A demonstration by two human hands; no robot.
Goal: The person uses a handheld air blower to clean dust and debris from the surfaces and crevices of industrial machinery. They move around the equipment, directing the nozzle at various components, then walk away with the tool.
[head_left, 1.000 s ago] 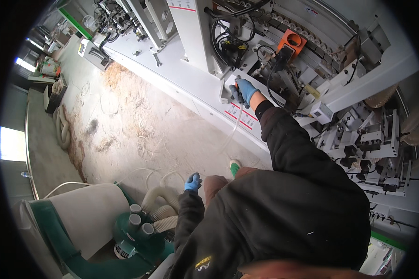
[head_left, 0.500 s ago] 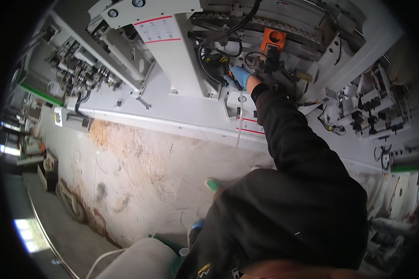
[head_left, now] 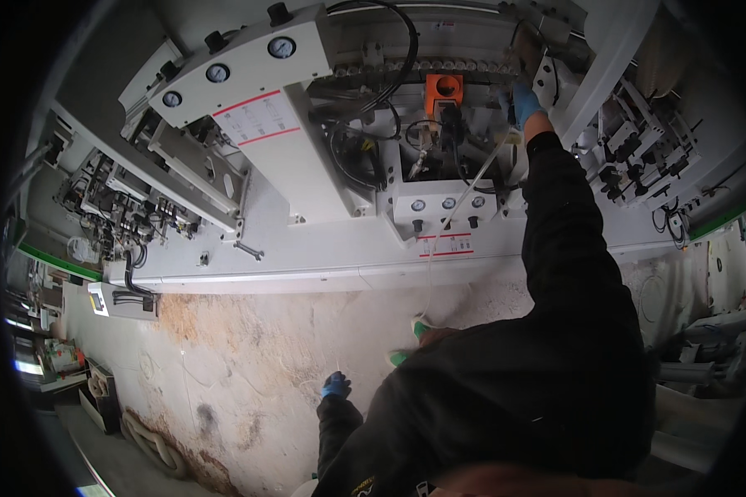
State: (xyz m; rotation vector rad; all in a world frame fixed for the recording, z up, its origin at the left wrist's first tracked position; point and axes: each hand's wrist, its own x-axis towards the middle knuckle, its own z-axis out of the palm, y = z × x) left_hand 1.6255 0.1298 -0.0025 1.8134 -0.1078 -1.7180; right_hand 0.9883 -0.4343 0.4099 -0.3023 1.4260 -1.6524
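My right hand (head_left: 525, 106), in a blue glove, reaches far into the machine at the right of its open bay. Its fingers are closed round an air blow gun (head_left: 506, 106), mostly hidden by the glove and dark parts. From there a thin pale hose (head_left: 475, 184) runs down across the bay's front edge toward the floor. An orange block (head_left: 444, 93) with a round hole sits left of this hand, on a dark fixture. My left hand (head_left: 336, 385), also gloved in blue, hangs low over the floor, its fingers loosely bent and slightly apart, holding nothing visible.
A white column (head_left: 294, 166) stands left of the bay, with a panel of round gauges (head_left: 282, 47) above. Black cables (head_left: 352, 161) loop beside it. A wrench (head_left: 249, 250) lies on the white machine bed (head_left: 323, 261). Sawdust-like debris (head_left: 199, 319) covers part of the floor.
My right hand has moved right and deeper into the machine, past the orange block, with the hose trailing after it. My left hand has come further into view.
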